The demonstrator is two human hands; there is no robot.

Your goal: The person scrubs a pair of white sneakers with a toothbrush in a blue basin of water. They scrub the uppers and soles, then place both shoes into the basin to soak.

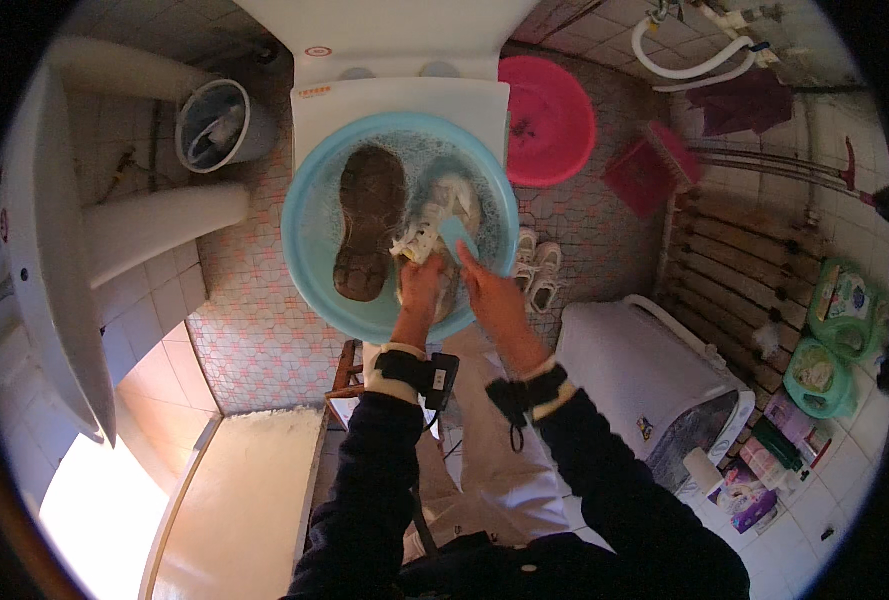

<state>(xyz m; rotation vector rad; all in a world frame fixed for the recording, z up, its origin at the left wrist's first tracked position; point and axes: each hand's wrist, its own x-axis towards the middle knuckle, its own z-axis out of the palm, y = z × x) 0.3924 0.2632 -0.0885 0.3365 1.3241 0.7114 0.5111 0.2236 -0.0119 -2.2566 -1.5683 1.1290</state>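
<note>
A light blue plastic basin [300,279] of soapy water lies before me. In its left half a shoe [370,217] rests with its brown sole up. My left hand [422,283] grips a whitish laced shoe [452,199] near its tongue and laces, in the right half of the basin. A light blue brush [457,238] is in my right hand [495,298], pressed against that shoe's upper; its bristles are hidden. Black straps with small devices are around both wrists.
Behind the basin is a white appliance [399,101]. A pink basin [557,120] and a red dustpan [643,169] lie right of it. White shoes [538,274] stand on the floor. A covered washing machine [632,367] is at right, a bucket [216,126] at left, detergent bottles [819,375] far right.
</note>
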